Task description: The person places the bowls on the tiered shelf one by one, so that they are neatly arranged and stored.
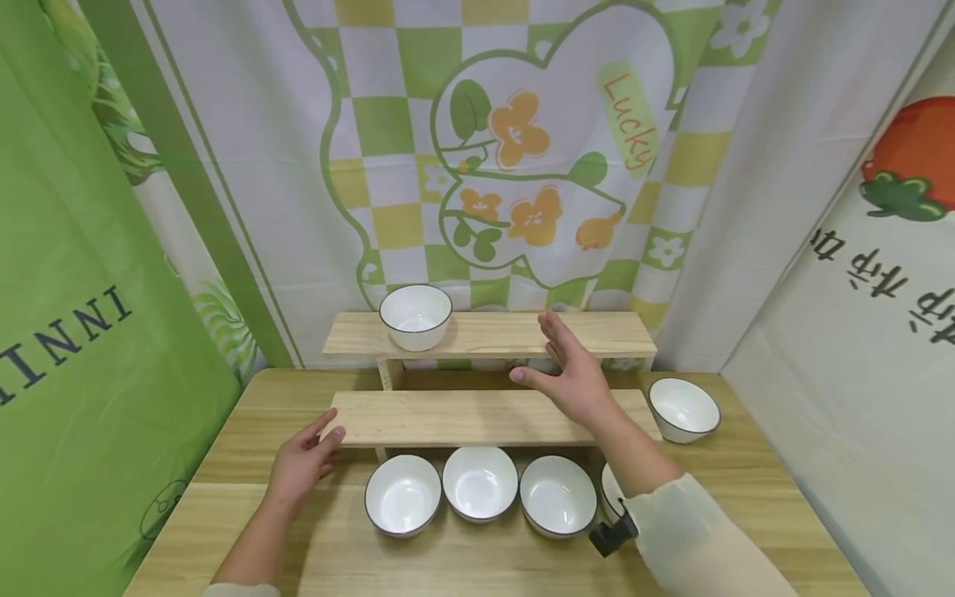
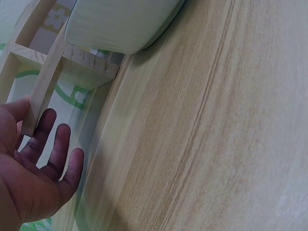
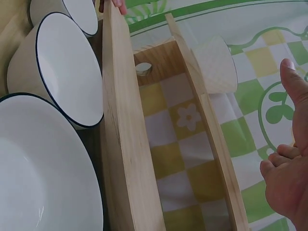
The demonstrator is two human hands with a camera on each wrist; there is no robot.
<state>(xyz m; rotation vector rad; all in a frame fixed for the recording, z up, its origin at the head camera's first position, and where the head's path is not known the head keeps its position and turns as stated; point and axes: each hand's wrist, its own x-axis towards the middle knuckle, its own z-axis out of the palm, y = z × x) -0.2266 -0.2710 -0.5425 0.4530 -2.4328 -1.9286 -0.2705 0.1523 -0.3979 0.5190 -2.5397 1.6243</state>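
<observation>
A two-tier wooden shelf [image 1: 477, 417] stands on the table. My left hand [image 1: 302, 460] is at the left end of its lower board, and the left wrist view shows the board's end [image 2: 30, 126] between thumb and fingers. Held up over the shelf's right half is my right hand [image 1: 574, 377], fingers extended and thumb apart, with nothing in it. A white, dark-rimmed bowl [image 1: 415, 317] sits on the upper board [image 1: 500, 333], left of centre. Several matching bowls stand in a row before the lower board, including one at the left [image 1: 403, 496]; my right forearm partly covers the rightmost bowl [image 1: 612, 491].
Another white bowl [image 1: 683, 409] stands on the table [image 1: 753, 473] beyond the shelf's right end. A printed curtain [image 1: 403, 124] hangs close behind the shelf, with a green cloth [image 1: 89, 332] on the left and a white one [image 1: 858, 356] on the right.
</observation>
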